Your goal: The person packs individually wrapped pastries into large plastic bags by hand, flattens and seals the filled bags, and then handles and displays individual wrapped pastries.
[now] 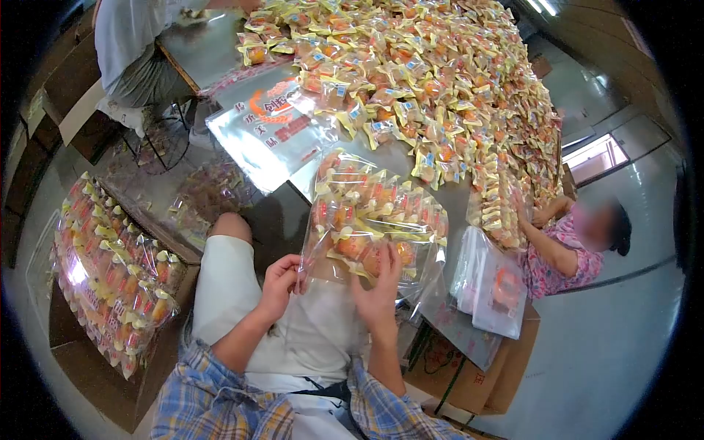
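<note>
A large clear bag [374,202] filled with small wrapped pastries lies at the table's near edge, above my lap. My left hand [279,284] pinches the left side of its open end between thumb and fingers. Against the lower right part of the bag rests my right hand [379,287], its fingers spread over the plastic and the pastries inside. Flat printed empty bags [271,128] lie on the table just beyond, to the left. Another stack of empty bags [488,286] is to the right of the filled one.
A big heap of wrapped pastries [440,81] covers the far table. A cardboard box [158,374] with filled bags [110,275] stands at left, another box [469,374] at lower right. A co-worker [572,246] handles pastries at right; another person [132,51] is at upper left.
</note>
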The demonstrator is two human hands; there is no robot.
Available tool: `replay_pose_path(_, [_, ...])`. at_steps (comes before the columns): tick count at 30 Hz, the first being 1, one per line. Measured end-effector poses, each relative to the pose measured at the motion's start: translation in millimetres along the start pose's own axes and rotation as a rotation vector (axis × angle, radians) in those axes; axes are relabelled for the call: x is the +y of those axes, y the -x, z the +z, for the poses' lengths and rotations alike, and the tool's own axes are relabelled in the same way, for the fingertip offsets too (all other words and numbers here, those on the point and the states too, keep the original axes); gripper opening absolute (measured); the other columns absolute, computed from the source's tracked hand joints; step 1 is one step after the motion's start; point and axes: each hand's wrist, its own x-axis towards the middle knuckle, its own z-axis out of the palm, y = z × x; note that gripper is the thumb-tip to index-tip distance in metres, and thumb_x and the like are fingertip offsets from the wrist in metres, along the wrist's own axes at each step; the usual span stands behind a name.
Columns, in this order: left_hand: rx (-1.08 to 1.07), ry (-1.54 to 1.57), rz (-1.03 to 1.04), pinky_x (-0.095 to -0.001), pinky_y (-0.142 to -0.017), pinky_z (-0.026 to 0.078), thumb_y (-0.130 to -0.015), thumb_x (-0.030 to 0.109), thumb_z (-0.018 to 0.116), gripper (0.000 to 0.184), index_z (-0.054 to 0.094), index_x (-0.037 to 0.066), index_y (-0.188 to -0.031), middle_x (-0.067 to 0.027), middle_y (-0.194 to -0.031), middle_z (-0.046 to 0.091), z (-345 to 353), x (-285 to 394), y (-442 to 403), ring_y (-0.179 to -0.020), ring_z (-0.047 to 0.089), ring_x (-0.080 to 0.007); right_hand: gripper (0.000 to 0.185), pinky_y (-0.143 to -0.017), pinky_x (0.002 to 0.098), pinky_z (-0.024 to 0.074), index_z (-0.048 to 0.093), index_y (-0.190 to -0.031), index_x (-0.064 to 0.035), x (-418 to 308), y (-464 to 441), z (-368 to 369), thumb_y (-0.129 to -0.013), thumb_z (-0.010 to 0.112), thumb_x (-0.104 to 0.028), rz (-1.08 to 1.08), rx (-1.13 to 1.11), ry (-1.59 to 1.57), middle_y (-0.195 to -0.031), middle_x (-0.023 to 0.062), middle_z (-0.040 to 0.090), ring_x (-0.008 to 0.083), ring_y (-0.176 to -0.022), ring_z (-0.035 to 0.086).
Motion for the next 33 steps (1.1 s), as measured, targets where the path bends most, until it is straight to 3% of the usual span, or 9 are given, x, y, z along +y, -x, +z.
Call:
replay_pose_path(2, [-0.015,-0.003,0.009,-0.0261,-0.059,0.042,-0.087,0.000,0.047,0.032,0.066,-0.002,-0.113,-0.0019,-0.070,0.056,-1.7,0.1,-2.3,-0.058,0.047,-0.0100,0.079,-0.119,0.0506,0.0283,0.040,-0.150,-0.0022,9.7,-0.1,0.1,-0.079,0.072,-0.011,-0.040,-0.031,-0.016,-0.152,0.0267,0.034,0.0457,-0.141,0.035])
replay_pose_path(8, [0.000,0.007,-0.033,-0.0248,-0.061,0.044,-0.089,0.002,0.050,0.029,0.066,-0.001,-0.112,-0.0020,-0.076,0.060,-0.9,0.8,-1.1,-0.064,0.053,-0.0100,0.070,-0.119,0.0486,0.0298,0.043,-0.148,-0.0028,5.2,-9.9,-12.6,-0.083,0.066,-0.004,-0.038,-0.160,-0.005,-0.152,0.0270,0.033,0.0449,-0.140,0.037])
replay_pose_path(14, [-0.003,0.005,-0.031,-0.0253,-0.062,0.046,-0.091,0.005,0.054,0.026,0.066,0.000,-0.113,-0.0014,-0.078,0.060,-1.6,0.5,-0.8,-0.066,0.055,-0.0097,0.048,-0.113,0.0473,0.0383,0.061,-0.132,-0.0044,12.2,-9.0,11.7,-0.085,0.071,-0.006,0.000,0.143,-0.227,-0.144,0.0239,0.052,0.0432,-0.131,0.048])
replay_pose_path(17, [0.014,0.012,-0.035,-0.0256,-0.062,0.047,-0.091,0.005,0.054,0.027,0.066,-0.001,-0.114,-0.0015,-0.078,0.060,-2.3,-1.9,-2.3,-0.067,0.055,-0.0098,0.039,-0.109,0.0468,0.0418,0.066,-0.122,-0.0037,1.0,-8.0,11.4,-0.085,0.074,-0.008,-0.045,0.219,0.108,-0.139,0.0230,0.057,0.0426,-0.128,0.052])
replay_pose_path(20, [0.022,0.031,-0.038,-0.0258,-0.062,0.047,-0.091,0.005,0.054,0.028,0.066,-0.001,-0.115,-0.0017,-0.079,0.060,-4.9,-5.4,-3.5,-0.067,0.055,-0.0098,0.038,-0.111,0.0485,0.0387,0.066,-0.120,-0.0038,7.4,-5.4,24.9,-0.084,0.075,-0.010,0.034,0.274,-0.112,-0.142,0.0240,0.054,0.0424,-0.129,0.052])
replay_pose_path(23, [0.020,0.023,-0.032,-0.0258,-0.062,0.047,-0.090,0.004,0.054,0.029,0.066,-0.001,-0.116,-0.0019,-0.079,0.060,-6.0,-6.5,-4.4,-0.067,0.055,-0.0097,0.058,-0.112,0.0477,0.0367,0.057,-0.138,-0.0061,24.0,-1.9,36.4,-0.083,0.077,-0.009,0.041,0.288,-0.260,-0.149,0.0250,0.044,0.0400,-0.138,0.045])
replay_pose_path(26, [0.014,0.022,-0.028,-0.0256,-0.062,0.047,-0.089,0.004,0.055,0.029,0.066,-0.001,-0.115,-0.0015,-0.080,0.060,-7.0,-10.8,-5.6,-0.067,0.056,-0.0097,0.070,-0.114,0.0507,0.0329,0.049,-0.145,-0.0061,-2.5,-10.1,22.5,-0.083,0.079,-0.014,-0.165,0.111,-0.039,-0.154,0.0261,0.035,0.0429,-0.143,0.036])
replay_pose_path(29, [0.028,0.038,-0.061,-0.0254,-0.062,0.047,-0.088,0.005,0.057,0.029,0.067,0.000,-0.114,-0.0003,-0.080,0.059,-1.2,-4.9,-4.0,-0.067,0.056,-0.0100,0.072,-0.114,0.0520,0.0324,0.045,-0.148,-0.0048,-31.0,-10.1,20.6,-0.085,0.078,-0.018,-0.075,0.038,0.074,-0.155,0.0270,0.032,0.0444,-0.144,0.032])
replay_pose_path(33, [0.062,0.011,-0.066,-0.0255,-0.062,0.047,-0.087,0.006,0.059,0.028,0.067,0.000,-0.114,0.0010,-0.080,0.056,1.0,1.3,-0.6,-0.069,0.056,-0.0101,0.064,-0.115,0.0524,0.0306,0.052,-0.142,-0.0028,-21.6,-13.7,38.4,-0.086,0.077,-0.019,0.010,0.181,0.000,-0.155,0.0270,0.031,0.0452,-0.142,0.033])
